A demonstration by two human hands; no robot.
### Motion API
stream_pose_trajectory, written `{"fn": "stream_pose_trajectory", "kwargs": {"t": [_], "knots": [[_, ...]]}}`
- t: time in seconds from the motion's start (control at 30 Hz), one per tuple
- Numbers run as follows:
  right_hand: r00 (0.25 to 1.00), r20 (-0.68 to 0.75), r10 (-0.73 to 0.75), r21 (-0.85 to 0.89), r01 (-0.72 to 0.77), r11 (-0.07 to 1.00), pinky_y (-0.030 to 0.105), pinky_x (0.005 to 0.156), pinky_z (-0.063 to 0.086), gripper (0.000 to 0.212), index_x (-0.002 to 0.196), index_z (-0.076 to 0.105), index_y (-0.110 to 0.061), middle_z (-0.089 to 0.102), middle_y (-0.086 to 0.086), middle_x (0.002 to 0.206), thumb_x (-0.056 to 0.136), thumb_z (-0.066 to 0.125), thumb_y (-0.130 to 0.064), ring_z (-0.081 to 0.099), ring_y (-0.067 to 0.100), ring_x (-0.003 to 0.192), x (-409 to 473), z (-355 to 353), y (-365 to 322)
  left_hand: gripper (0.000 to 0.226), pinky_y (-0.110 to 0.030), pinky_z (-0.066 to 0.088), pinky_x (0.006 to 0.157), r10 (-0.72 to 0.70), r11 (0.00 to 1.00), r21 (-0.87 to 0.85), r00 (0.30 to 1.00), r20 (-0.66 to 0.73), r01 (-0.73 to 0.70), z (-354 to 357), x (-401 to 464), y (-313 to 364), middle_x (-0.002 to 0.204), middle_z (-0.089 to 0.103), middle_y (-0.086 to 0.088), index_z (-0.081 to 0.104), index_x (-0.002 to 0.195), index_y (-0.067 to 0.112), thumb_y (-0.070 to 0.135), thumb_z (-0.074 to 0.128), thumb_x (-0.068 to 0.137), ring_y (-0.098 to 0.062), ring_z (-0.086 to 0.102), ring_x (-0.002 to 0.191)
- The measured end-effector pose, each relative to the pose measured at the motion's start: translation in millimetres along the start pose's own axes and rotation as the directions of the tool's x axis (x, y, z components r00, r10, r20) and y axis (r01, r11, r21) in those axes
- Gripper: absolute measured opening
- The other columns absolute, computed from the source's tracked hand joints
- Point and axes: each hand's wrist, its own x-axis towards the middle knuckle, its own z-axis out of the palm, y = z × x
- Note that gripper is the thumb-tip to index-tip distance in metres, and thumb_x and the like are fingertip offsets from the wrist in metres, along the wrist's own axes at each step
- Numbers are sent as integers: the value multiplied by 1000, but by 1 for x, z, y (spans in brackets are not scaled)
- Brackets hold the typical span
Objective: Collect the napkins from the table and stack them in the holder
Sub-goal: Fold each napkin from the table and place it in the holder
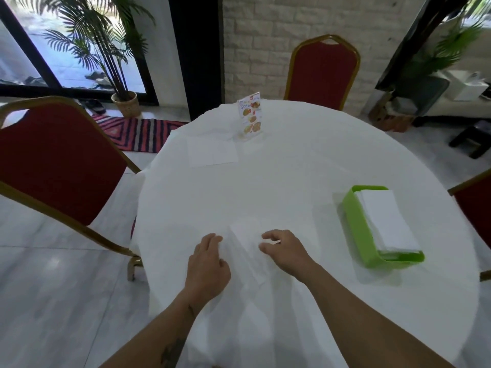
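Note:
A white napkin (pixel 245 247) lies folded on the round white table (pixel 305 166), near the front edge. My left hand (pixel 208 264) rests on its left side with fingers pressing down. My right hand (pixel 283 248) touches its right edge with curled fingertips. A second white napkin (pixel 212 152) lies flat at the far left of the table. The green holder (pixel 353 216) stands at the right and holds a stack of white napkins (pixel 385 220).
A menu stand (pixel 251 115) is upright at the far side of the table. Red chairs with gold frames stand at the left (pixel 58 160), behind (pixel 322 70) and at the right edge (pixel 475 208). The floor is pale tile.

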Motion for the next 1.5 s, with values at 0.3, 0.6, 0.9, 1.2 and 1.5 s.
{"fn": "stream_pose_trajectory", "kwargs": {"t": [0.3, 0.6, 0.9, 1.2, 1.5], "knots": [[970, -72, 230, 67, -226, 972, 40, 92, 53, 41, 124, 57, -8, 61, 9, 124, 84, 58, -17, 62, 27, 106, 9, 10, 3, 69, -47, 1, 120, 236, 915, 235, 906, 351, -329, 8, -7, 8, 162, 1, 6, 17, 150, 28, 18, 38, 85, -19, -5, 148], [986, -139, 89, 48, -84, 995, 29, 58, 34, 12, 70, 55, -6, 49, 6, 70, 81, 51, -7, 42, 18, 63, 12, 3, 2, 66, -45, 7, 120, 226, 938, 163, 895, 384, -307, 2, 2, 17, 161, 13, 5, 24, 149, 28, 18, 39, 85, -18, 2, 148], [966, -250, -59, -23, 55, 998, 25, 59, 45, 20, 88, 72, -13, 65, -1, 75, 84, 52, -9, 59, 17, 68, 5, -111, -2, 56, -42, 28, 114, 300, 951, -151, 927, 224, -271, -7, 49, 127, 151, 36, 0, 38, 143, 22, 17, 49, 88, -20, 34, 137], [888, -447, 107, 66, -86, 994, 31, 62, 39, 17, 79, 59, 6, 53, 9, 73, 74, 46, -2, 49, 20, 70, 1, -247, 61, 58, -31, 29, 113, 338, 923, -303, 877, 342, -237, 39, 53, 265, 151, 35, 1, 34, 146, 23, 20, 48, 89, -16, 34, 137], [871, -465, 158, -26, -192, 981, 30, 67, 39, 33, 108, 58, -16, 53, -1, 91, 75, 55, -16, 51, 21, 80, 11, -258, 98, 67, -40, 28, 114, 407, 902, -33, 824, 393, -430, 89, 45, 295, 157, 25, -4, 34, 146, 19, 29, 43, 80, -25, 31, 139]]}}
